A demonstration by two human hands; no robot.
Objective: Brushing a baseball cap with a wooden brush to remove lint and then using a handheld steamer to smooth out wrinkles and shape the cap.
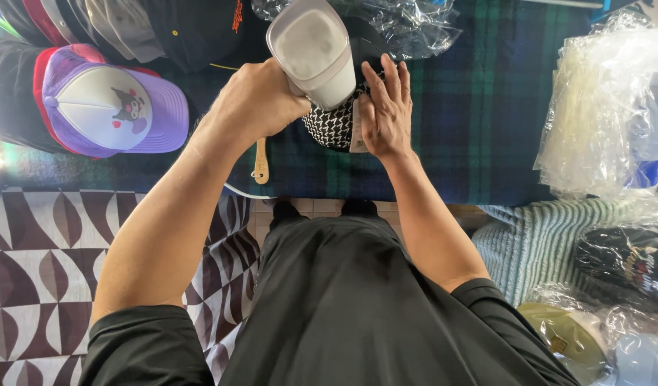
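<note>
Left hand (261,100) grips the white steamer (313,50), head pressed down onto the checkered cap (334,127) directly below. Right hand (386,111) lies flat, fingers spread, bracing the cap's right side on the plaid desk (479,129).

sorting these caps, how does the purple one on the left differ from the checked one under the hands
The purple cap has a white front with a cartoon face; the checked cap is a black-and-white pattern. The purple cap lies untouched; the checked cap sits under the right hand, with a white device, gripped by the left hand, over it. The checked cap carries a tag. Both lie on the plaid cloth.
</note>
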